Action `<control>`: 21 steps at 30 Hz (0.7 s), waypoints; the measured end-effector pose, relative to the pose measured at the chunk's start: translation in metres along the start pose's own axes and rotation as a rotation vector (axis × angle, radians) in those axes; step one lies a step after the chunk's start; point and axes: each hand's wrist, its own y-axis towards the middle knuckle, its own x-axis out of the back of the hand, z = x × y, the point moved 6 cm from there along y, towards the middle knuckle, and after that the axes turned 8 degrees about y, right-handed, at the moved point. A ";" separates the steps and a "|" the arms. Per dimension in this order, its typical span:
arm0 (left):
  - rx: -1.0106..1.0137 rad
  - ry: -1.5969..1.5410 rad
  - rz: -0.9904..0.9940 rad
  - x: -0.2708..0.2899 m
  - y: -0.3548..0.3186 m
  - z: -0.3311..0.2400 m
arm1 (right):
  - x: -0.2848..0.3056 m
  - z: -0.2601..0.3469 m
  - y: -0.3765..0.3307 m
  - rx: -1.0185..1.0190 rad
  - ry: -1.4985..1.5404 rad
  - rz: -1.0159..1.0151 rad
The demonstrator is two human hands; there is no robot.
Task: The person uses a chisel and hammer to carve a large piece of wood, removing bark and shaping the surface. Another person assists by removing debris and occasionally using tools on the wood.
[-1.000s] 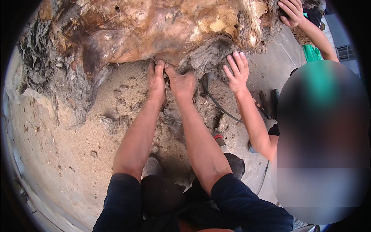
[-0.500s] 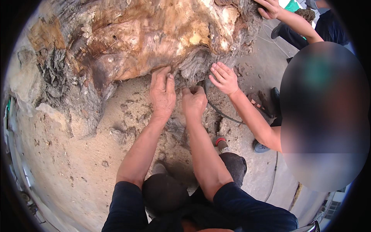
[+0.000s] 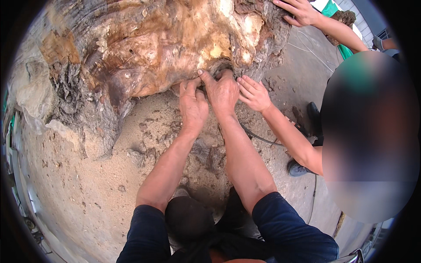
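A huge piece of tree stump (image 3: 153,52), with bare brown wood and rough grey bark, fills the upper part of the view. My left hand (image 3: 194,108) is at its lower edge, fingers bent against the wood and their tips partly hidden. Just to the right, my right hand (image 3: 222,94) grips the rim of a hollow, thumb on the wood and fingertips out of sight inside. Almost touching my right hand is a co-worker's hand (image 3: 254,94), fingers extended beside the stump. That person's other hand (image 3: 302,12) rests on the stump's upper right side.
Sawdust and bark chips cover the floor (image 3: 101,188) below the stump. A dark cable (image 3: 258,138) runs behind my right forearm. The co-worker's shoe (image 3: 297,168) is at the right. Clear plastic wrap (image 3: 33,87) hangs on the stump's left side.
My right hand has gone up from below the edge to the hollow's rim, its thumb now on the wood. My left hand has shifted slightly right and down.
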 end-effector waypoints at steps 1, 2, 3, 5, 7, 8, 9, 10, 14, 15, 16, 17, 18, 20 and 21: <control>0.041 -0.082 0.002 -0.003 0.001 0.004 | -0.001 -0.003 0.003 0.023 0.022 0.020; 0.083 -0.165 0.004 -0.006 0.001 0.007 | -0.002 -0.007 0.005 0.046 0.043 0.039; 0.078 -0.169 0.000 -0.005 0.001 0.008 | -0.002 -0.007 0.007 0.068 0.066 0.058; 0.068 -0.179 -0.007 -0.004 0.001 0.009 | -0.004 -0.007 0.010 0.081 0.068 0.113; 0.111 -0.212 0.037 -0.004 -0.001 0.006 | -0.002 -0.010 0.010 0.105 0.087 0.138; 0.132 -0.228 0.059 -0.004 -0.002 0.005 | -0.003 -0.014 0.009 0.123 0.106 0.137; 0.128 -0.218 0.067 -0.004 -0.001 0.005 | -0.003 -0.016 0.010 0.142 0.128 0.132; 0.124 -0.207 0.075 -0.004 0.000 0.005 | -0.003 -0.018 0.009 0.148 0.130 0.120; 0.132 -0.146 0.113 -0.001 0.001 -0.002 | -0.002 -0.017 0.008 0.139 0.171 0.104; 0.148 -0.165 0.112 0.001 0.001 -0.004 | 0.000 -0.015 0.008 0.127 0.192 0.107; 0.165 -0.185 0.112 0.002 0.001 -0.005 | 0.002 -0.015 0.007 0.107 0.221 0.133; 0.182 -0.205 0.113 0.003 0.001 -0.007 | 0.004 -0.016 0.007 0.088 0.250 0.159; 0.193 -0.237 0.097 0.004 0.002 -0.007 | 0.007 -0.018 0.007 0.067 0.278 0.182; 0.215 -0.303 0.067 0.006 0.003 -0.006 | 0.007 -0.015 0.003 0.163 0.225 0.377; 0.219 -0.313 0.066 0.007 0.005 -0.007 | 0.008 -0.012 0.000 0.211 0.200 0.473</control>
